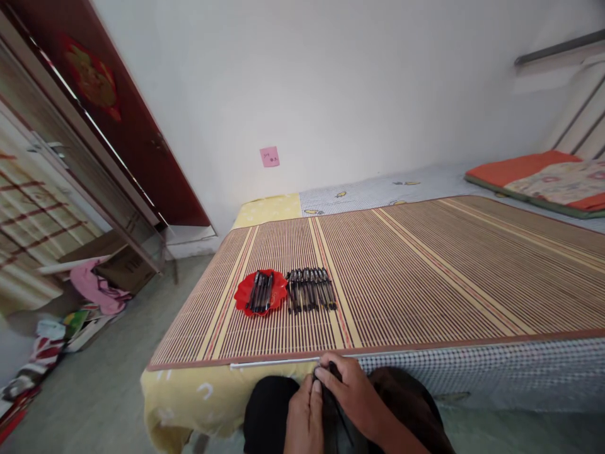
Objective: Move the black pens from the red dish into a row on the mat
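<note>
Both my hands are low at the bottom of the view, over my dark trousers, just in front of the bed's near edge. My left hand (305,417) and my right hand (352,394) are pressed together with fingers closed around something dark and slim that I cannot make out. On the striped bamboo mat (425,271) a red plate (246,296) holds several dark pens (261,292). Beside it to the right, a row of several more dark pens (311,289) lies on the mat. Neither hand touches them.
The mat covers a bed with a yellow and checked sheet (189,397). An orange folded quilt (543,176) lies at the far right. A pink note (269,156) sticks on the white wall. Clothes and clutter (70,309) lie on the floor at left by a red door.
</note>
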A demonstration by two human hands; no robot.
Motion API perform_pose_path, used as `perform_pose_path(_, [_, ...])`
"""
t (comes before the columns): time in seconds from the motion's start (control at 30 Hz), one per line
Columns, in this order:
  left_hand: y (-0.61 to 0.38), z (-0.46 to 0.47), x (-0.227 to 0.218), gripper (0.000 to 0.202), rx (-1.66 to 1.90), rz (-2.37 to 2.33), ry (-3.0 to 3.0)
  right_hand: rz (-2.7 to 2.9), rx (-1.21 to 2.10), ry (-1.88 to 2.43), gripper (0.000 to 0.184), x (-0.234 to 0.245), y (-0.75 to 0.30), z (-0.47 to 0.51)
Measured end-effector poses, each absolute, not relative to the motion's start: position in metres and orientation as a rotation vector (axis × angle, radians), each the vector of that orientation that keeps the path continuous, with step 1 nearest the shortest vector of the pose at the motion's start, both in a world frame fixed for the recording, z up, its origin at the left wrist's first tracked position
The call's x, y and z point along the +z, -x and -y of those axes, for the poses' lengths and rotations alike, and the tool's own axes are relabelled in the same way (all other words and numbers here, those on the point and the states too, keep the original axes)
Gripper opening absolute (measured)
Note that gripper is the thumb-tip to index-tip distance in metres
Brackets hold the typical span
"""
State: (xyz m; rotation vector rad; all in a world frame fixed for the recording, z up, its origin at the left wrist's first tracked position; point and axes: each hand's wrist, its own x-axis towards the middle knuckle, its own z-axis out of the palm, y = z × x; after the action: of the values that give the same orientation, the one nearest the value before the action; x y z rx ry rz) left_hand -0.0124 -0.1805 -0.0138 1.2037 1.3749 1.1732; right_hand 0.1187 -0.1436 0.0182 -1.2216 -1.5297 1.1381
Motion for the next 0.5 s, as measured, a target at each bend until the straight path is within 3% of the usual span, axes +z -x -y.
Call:
perform_pose_path(0.23, [0.013,0.176,-0.005,0.047,0.961,-1.295,-1.358,1.558,1.148,1.240,0.028,0.017,-0.133,0.132])
perform_pose_path(0.5, [0.074,0.170,-0.025,0.040,1.169,-1.578,-1.491,1.602,0.929,1.400,0.031,0.033,-0.209,0.028])
